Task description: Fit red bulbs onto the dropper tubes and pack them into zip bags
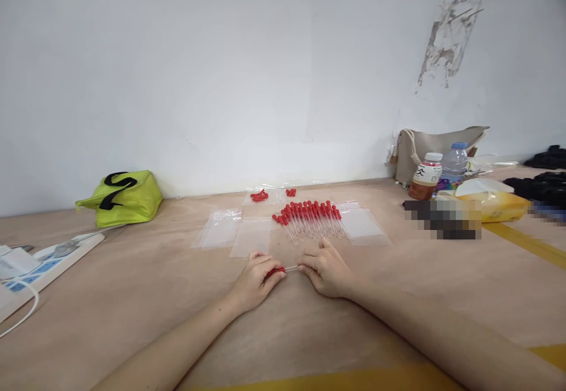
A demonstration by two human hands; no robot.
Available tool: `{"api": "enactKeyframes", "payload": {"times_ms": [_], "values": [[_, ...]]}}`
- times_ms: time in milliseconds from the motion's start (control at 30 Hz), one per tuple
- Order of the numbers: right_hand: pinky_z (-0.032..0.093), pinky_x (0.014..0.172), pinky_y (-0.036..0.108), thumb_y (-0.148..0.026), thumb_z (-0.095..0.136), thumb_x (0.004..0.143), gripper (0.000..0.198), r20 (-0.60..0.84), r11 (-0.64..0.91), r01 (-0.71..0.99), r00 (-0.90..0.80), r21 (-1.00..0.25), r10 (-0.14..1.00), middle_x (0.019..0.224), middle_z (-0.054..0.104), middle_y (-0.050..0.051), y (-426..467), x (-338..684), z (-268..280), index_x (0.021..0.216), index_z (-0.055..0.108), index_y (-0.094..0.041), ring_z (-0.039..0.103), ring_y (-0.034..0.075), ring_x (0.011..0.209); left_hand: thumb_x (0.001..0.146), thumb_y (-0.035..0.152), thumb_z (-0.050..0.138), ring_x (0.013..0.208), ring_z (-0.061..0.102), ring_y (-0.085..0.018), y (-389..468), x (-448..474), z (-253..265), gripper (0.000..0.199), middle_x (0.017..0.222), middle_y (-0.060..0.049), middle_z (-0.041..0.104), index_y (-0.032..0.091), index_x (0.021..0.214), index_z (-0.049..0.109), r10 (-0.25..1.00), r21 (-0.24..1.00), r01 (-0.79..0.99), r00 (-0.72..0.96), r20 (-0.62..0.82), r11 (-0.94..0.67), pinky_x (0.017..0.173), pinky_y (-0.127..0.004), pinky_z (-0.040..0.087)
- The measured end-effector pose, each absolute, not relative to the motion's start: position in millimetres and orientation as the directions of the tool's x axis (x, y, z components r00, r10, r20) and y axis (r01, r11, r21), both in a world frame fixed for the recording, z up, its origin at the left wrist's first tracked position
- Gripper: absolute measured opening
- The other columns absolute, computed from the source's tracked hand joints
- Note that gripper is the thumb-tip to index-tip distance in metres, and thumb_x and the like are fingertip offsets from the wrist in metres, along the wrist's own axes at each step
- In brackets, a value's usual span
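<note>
From here, the brown desk carries a far row of red-bulbed droppers; nearer, between the left hand and right hand, is another dropper, left fingers curled round its red bulb, right fingers pinching its clear tube. It's probably light, the tube stiff, slick, breakable; I'd grip the softer bulb.

Smooth, glassy tube and rubbery bulb
</note>
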State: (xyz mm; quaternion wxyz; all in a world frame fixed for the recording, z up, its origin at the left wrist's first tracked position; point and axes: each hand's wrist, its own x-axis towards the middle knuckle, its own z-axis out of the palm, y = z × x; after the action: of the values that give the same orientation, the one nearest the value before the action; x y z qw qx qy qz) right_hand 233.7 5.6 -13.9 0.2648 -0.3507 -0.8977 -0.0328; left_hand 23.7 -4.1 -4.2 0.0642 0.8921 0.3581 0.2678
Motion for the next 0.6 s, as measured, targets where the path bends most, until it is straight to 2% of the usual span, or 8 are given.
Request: {"api": "enactKeyframes", "payload": {"times_ms": [333,600], "values": [[0.02,0.066,0.027,-0.019,0.042,0.082,0.019,0.488,0.753,0.621,-0.599,-0.219,0.635,0.068,0.06,0.0,4.2,224.6,-17.6,0.067,0.052,-0.016,0.046,0.009,0.061,0.086,0.022,0.041,0.067,0.052,-0.013,-5.0,23.7,-6.5,0.016,0.072,-0.001,0.059,0.016,0.078,0.054,0.62,0.268,0.566,0.641,0.453,-0.78,0.081,-0.032,0.034],[0.023,0.066,0.028,-0.022,0.041,0.084,0.022,0.451,0.736,0.631,-0.598,-0.245,0.663,0.07,0.062,0.001,2.0,222.8,-13.5,0.072,0.058,-0.017,0.05,0.01,0.063,0.086,0.022,0.044,0.072,0.054,-0.014,2.4,19.9,-3.9,0.013,0.075,-0.002,0.061,0.017,0.082,0.056,0.59,0.224,0.554,0.679,0.437,-0.802,0.082,-0.032,0.033]]}}
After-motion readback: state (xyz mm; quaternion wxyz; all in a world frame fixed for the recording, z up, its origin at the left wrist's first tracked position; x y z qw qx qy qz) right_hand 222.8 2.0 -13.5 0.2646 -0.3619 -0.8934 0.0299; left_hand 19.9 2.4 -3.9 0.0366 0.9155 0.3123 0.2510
